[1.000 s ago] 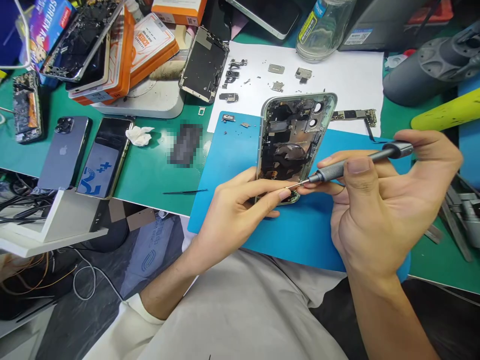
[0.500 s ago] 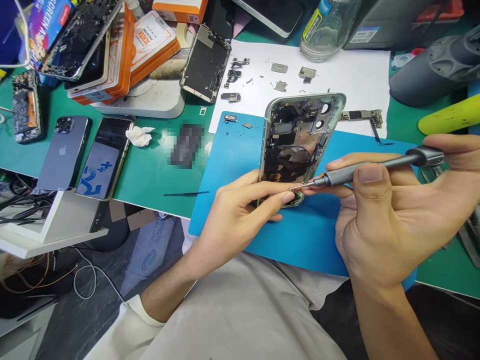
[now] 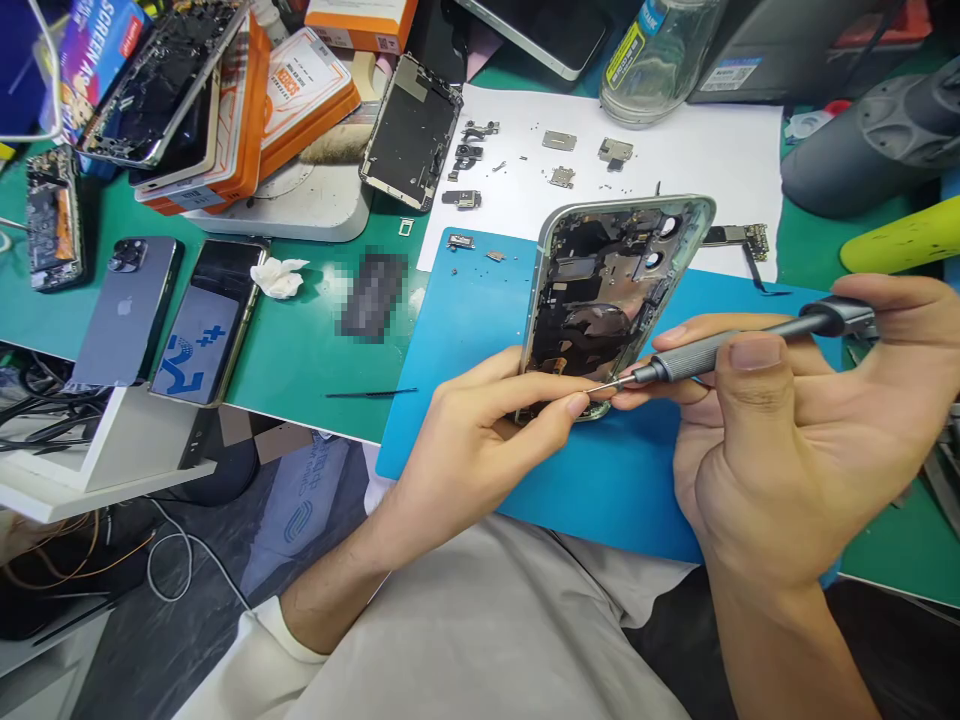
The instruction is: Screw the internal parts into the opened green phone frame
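Tilted up above the blue mat point(image 3: 592, 490), an opened phone housing point(image 3: 600, 290) shows its inside toward me. My left hand point(image 3: 495, 430) is closed on its lower end, with thumb and forefinger over the bottom edge. In my right hand point(image 3: 780, 430) is a grey screwdriver point(image 3: 686, 360), held between thumb and fingers, its rear end against the base of the forefinger. The driver's thin tip meets my left thumb and fingertip at the housing's lower edge. Any screw there is too small to make out.
White paper point(image 3: 697, 150) bears small metal plates point(image 3: 559, 140) and camera parts point(image 3: 469, 155). A logic board point(image 3: 739, 237) lies behind the housing. Leftward are a phone screen point(image 3: 412, 130), two phones point(image 3: 127, 310), orange boxes point(image 3: 300, 100) and crumpled tissue point(image 3: 279, 278). A glass jar point(image 3: 652, 70) stands behind.
The housing has tilted, its upper end shifting right and slightly down. The screwdriver's tip has moved slightly right and down along with my fingertips. Both hands keep their grip.
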`<state>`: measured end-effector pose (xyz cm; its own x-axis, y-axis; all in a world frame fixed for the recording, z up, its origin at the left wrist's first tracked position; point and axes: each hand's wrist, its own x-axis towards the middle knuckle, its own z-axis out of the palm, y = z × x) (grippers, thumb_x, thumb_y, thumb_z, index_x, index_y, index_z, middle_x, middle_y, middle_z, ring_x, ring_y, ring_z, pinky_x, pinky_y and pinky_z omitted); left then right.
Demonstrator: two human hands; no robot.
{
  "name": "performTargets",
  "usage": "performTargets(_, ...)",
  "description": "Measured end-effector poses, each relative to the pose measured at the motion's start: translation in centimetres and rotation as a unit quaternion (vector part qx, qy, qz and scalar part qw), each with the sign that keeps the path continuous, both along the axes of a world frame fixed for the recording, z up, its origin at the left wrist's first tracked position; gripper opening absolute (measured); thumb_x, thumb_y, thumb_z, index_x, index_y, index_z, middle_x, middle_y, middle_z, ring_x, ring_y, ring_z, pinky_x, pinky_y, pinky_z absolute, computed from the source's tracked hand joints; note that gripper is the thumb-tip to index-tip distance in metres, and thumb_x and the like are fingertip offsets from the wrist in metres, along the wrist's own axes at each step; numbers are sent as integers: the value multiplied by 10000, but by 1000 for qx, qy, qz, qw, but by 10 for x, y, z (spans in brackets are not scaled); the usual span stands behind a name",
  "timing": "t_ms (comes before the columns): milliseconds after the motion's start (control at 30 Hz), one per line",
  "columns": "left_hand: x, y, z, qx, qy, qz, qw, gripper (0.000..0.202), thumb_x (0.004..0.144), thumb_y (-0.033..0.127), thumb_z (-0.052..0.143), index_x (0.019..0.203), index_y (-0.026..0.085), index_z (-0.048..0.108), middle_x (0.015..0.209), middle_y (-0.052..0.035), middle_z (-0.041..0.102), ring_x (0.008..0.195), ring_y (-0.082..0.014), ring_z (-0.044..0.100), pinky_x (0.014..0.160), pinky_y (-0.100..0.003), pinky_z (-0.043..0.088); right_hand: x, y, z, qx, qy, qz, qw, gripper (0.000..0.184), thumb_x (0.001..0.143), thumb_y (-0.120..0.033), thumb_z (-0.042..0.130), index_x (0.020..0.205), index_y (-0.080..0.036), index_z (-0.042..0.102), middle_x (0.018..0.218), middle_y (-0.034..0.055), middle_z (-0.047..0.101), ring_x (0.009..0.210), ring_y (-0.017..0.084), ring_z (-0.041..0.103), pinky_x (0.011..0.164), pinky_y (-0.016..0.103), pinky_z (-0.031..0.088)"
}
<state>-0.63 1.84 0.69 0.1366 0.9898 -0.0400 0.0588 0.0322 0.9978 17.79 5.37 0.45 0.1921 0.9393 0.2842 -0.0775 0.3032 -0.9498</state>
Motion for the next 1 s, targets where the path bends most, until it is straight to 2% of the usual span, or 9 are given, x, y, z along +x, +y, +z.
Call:
performTargets(233, -1, 0, 3, -13, 1, -1, 1000, 219, 1116, 372, 738, 1239, 319, 912, 1195, -36, 816, 1015, -157, 805, 755, -187, 715, 2, 1, -2, 25, -1, -17, 1000, 436, 1062, -301, 813, 1322, -279, 463, 943, -26, 710, 827, 142, 738, 595, 288, 662)
performTargets(367, -1, 1, 2, -20, -7, -4, 1000, 220, 1115, 384, 742, 1248, 335, 910, 1232, -39, 807, 1045, -169, 805, 747, -187, 716, 3, 2, -2, 28, -8, -5, 1000, 416, 1077, -257, 785, 1327, -263, 453, 953, -15, 713, 861, 129, 745, 530, 235, 589)
performTargets(600, -1, 0, 0, 14, -24, -9, 1000, 211, 1110, 311, 750, 1254, 323, 904, 1158, -23, 809, 984, -135, 793, 742, -175, 733, 8, 7, -9, 72, -81, -11, 994, 361, 1081, -308, 799, 1330, -306, 538, 997, -54, 707, 828, 103, 752, 477, 220, 599)
performTargets(733, 0, 1, 0, -3, -40, -10, 999, 211, 1110, 332, 752, 1259, 318, 902, 1195, -25, 810, 1026, -146, 807, 775, -191, 752, 9, 8, -12, 75, -85, -18, 993, 347, 1081, -326, 806, 1336, -320, 572, 961, -64, 708, 804, 108, 756, 556, 256, 684)
performTargets(900, 0, 2, -1, -14, -59, -14, 998, 213, 1108, 330, 756, 1269, 347, 895, 1239, -6, 809, 1073, -146, 816, 816, -197, 762, 8, 8, -11, 88, -91, -10, 992, 341, 1093, -273, 785, 1359, -338, 582, 997, -57, 709, 835, 88, 753, 467, 186, 589)
performTargets(1000, 0, 2, -1, -24, -77, -12, 997, 230, 1109, 336, 758, 1303, 363, 878, 1256, -3, 802, 1097, -147, 832, 826, -190, 760, 8, 9, -11, 94, -97, 3, 991, 335, 1122, -249, 741, 1399, -366, 596, 979, -59, 719, 847, 91, 753, 513, 206, 644)
